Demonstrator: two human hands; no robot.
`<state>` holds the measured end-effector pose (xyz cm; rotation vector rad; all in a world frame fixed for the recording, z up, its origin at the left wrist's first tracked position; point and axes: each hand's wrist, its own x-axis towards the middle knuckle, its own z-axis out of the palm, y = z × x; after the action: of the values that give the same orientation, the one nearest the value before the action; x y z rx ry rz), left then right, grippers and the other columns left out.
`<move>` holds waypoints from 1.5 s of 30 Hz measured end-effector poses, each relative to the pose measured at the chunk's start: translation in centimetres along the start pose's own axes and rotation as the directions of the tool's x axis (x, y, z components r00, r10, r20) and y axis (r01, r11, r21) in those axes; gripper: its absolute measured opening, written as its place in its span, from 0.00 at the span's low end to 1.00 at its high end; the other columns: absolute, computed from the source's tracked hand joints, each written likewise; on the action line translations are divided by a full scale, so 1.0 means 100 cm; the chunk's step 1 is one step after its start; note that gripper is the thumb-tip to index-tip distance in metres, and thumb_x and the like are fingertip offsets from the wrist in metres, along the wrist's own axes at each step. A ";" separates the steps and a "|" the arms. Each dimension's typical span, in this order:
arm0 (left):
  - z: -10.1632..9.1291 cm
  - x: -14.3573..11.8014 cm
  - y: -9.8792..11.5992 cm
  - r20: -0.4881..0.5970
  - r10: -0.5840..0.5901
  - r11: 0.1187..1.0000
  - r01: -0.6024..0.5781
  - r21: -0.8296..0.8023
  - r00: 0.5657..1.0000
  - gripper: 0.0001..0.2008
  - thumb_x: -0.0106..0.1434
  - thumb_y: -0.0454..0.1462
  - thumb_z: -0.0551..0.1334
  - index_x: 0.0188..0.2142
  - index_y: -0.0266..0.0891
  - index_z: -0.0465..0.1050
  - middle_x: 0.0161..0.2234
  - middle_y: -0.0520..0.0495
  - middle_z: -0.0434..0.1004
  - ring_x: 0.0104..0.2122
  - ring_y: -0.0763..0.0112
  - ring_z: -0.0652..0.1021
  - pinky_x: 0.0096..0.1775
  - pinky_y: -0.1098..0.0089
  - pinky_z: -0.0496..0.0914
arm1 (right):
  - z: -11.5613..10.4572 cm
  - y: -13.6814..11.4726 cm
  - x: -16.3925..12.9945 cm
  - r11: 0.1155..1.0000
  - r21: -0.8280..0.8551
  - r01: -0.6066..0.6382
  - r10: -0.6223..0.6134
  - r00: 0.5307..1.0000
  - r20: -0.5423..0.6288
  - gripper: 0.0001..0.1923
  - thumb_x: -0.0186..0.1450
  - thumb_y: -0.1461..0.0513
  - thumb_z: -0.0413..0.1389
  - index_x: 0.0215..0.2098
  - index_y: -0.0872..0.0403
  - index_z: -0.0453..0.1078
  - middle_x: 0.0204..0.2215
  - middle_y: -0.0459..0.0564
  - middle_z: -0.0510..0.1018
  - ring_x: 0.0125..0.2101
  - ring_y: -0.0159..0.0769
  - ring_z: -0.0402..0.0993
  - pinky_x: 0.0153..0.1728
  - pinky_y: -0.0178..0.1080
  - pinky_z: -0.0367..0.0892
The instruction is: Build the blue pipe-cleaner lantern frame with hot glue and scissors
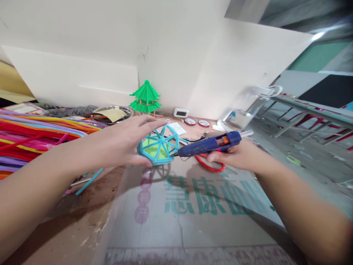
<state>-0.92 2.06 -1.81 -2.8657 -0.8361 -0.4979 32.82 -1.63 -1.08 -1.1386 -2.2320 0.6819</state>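
Note:
My left hand (132,141) grips a small blue frame (160,141) from its left side, thumb below and fingers above. The frame looks made of pipe cleaners, with spokes meeting at a hub and a light green panel inside. In my right hand (234,154) is a dark blue glue gun (206,146), a clear glue stick poking out of its rear. Its nozzle points left and is at the frame's lower right edge; whether it touches, I cannot tell. Red-handled scissors (211,163) lie under the glue gun.
Many coloured pipe cleaners (35,138) are heaped at the left. A green pagoda-like model (145,97) stands at the back, near a small digital clock (181,112) and two red-rimmed discs (197,122). A clear plastic jug (245,108) stands back right. Printed board (193,224) covers the worktop in front.

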 end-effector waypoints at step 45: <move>-0.001 0.000 0.000 0.020 -0.013 1.000 0.014 -0.025 1.000 0.51 0.62 0.52 0.70 0.75 0.50 0.44 0.70 0.37 0.60 0.67 0.47 0.67 0.63 0.58 0.65 | 0.003 0.002 0.003 0.997 0.074 -0.038 0.035 0.999 0.037 0.27 0.59 0.42 0.68 0.47 0.51 0.81 0.42 0.54 0.87 0.47 0.53 0.83 0.55 0.51 0.76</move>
<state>-0.95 2.09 -1.73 -2.8949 -0.8590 -0.4853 32.59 -1.38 -1.31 -1.1410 -2.2013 0.7994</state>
